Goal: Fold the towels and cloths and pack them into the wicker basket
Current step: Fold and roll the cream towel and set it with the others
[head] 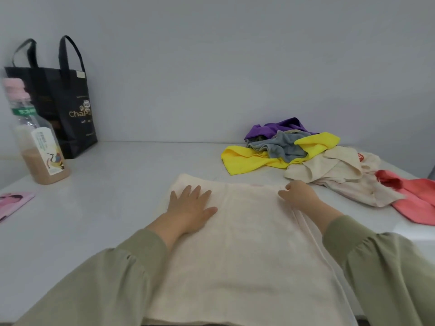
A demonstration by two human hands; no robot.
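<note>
A pale cream towel lies spread flat on the white table in front of me, reaching from mid-table down to the near edge. My left hand rests flat on its far left part, fingers straight and spread. My right hand sits at the towel's far right corner with fingers curled, pinching the cloth's edge. Behind on the right lies a loose pile: a yellow cloth, a grey cloth, a purple cloth, a beige cloth and a coral-red cloth. No wicker basket is in view.
A black tote bag stands against the wall at the back left. In front of it is a bottle with a pink cap and brownish liquid. A pink booklet lies at the left edge. The white table meets a grey wall.
</note>
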